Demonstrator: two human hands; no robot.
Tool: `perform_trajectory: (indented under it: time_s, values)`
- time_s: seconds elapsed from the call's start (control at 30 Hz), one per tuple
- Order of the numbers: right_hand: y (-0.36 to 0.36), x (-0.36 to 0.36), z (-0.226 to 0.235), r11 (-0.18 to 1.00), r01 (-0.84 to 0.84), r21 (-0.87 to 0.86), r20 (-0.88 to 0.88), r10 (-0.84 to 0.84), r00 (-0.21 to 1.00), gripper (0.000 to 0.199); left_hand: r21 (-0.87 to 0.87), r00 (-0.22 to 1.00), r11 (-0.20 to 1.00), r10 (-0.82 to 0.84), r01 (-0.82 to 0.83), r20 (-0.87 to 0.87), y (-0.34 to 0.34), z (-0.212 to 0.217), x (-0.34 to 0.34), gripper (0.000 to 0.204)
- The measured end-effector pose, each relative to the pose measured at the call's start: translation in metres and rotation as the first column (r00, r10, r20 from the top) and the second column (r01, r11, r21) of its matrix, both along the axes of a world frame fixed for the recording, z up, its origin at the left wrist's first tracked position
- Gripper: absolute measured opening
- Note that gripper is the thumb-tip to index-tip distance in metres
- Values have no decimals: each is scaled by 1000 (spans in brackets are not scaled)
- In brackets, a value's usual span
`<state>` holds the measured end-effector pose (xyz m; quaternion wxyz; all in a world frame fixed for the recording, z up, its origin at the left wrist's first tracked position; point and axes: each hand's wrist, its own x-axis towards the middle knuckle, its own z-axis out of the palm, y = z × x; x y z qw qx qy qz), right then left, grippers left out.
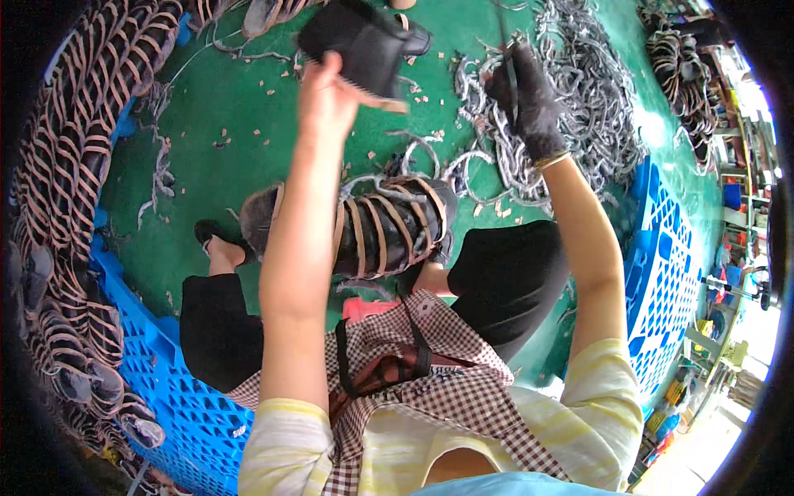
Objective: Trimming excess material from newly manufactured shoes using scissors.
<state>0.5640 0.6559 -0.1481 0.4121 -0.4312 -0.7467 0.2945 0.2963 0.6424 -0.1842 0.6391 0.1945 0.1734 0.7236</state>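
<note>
Apron (413,388) (checked); hands (327,99) raised.

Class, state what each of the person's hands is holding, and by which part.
Left hand grips a black shoe sole by its near edge. Gloved right hand holds a thin dark tool by its lower end.

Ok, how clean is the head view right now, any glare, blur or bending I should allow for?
Head view: daylight blows out the lower right corner; the blue plastic pallet edges bow toward the rim; a black vignette rings the frame; the black shoe sole in the bare left hand and the black-gloved right hand look slightly soft; the green floor is evenly lit.
</note>
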Motion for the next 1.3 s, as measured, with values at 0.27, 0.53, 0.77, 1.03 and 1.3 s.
perform_trajectory:
  time_s: [0.27, 0.53, 0.77, 1.03, 1.3]
  values:
    - [-36, -63, -179, 900, -377, -220, 795, 390, 465, 29, -232, 950, 931, 234, -281, -208, -74, -55, -113, 38]
    - [-4, -121, -260, 804, -479, -351, 806, 520, 282, 34, -424, 963, 876, 141, -229, -228, -115, -73, -123, 34]
    - [31, 120, -247, 928, -79, -363, 915, 371, 158, 19, -436, 965, 872, 135, -224, -226, -109, -75, -119, 35]
    - [9, 299, -106, 778, 535, -330, 789, 538, -296, 36, -492, 998, 869, 45, -55, -32, -116, -30, -105, 41]
    - [-88, 38, 40, 994, 4, -106, 835, 87, 544, 31, -386, 984, 914, 67, -126, -163, -128, 43, -44, 34]
